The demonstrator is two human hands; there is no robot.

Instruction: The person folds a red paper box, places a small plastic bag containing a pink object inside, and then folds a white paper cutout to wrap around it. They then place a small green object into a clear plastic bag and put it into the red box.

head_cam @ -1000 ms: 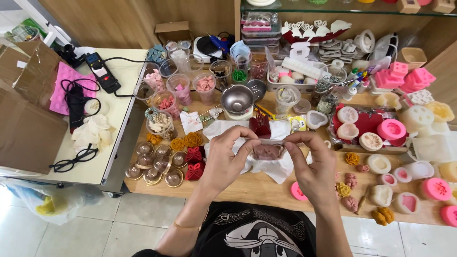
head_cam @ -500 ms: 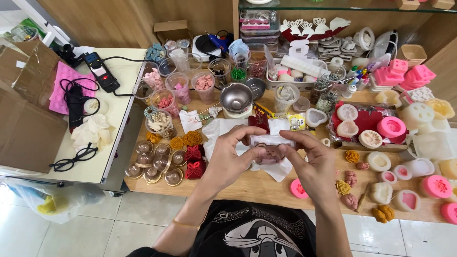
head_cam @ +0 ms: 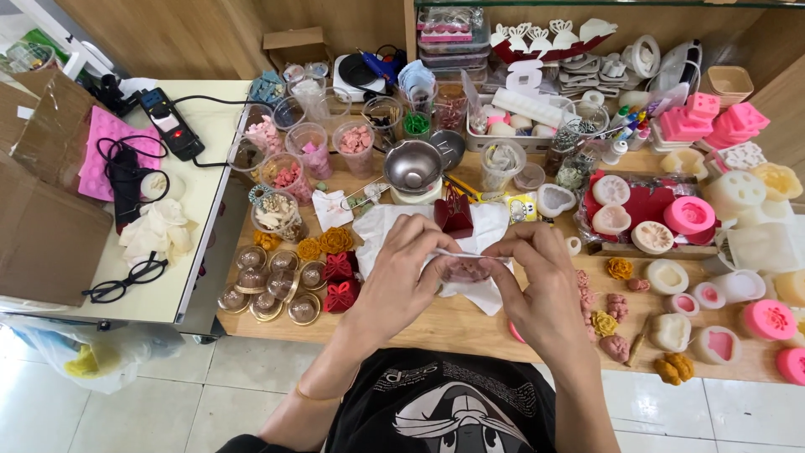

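At the far left a cardboard box [head_cam: 38,214] runs off the frame edge, and its inside cannot be seen. Beside it, on the pale side table [head_cam: 201,277], lie a pink mat [head_cam: 105,151], a power strip [head_cam: 172,124], crumpled gloves [head_cam: 159,233] and glasses [head_cam: 126,281]; this table's near edge has the most bare room.

The wooden bench [head_cam: 470,323] begins just right of it, crowded nearly to its front edge with gold-rimmed domes [head_cam: 268,281] and red bow boxes [head_cam: 340,281].

The left hand [head_cam: 402,268] and right hand [head_cam: 537,281] meet above the bench centre, over a white cloth [head_cam: 474,289]. Both pinch, fingertips closed, on a clear wrap [head_cam: 465,262] stretched between them around a small dark pink piece; the thumbs and wrap hide its shape. Whether the wrap touches the cloth cannot be told.

Behind the hands stand a steel bowl [head_cam: 412,166] and cups of pink bits [head_cam: 356,143].

To the right, pink moulds [head_cam: 688,214] and white moulds [head_cam: 738,197] fill the bench to the frame edge, where some are cut off. A bare strip of bench lies along the front edge below the hands.
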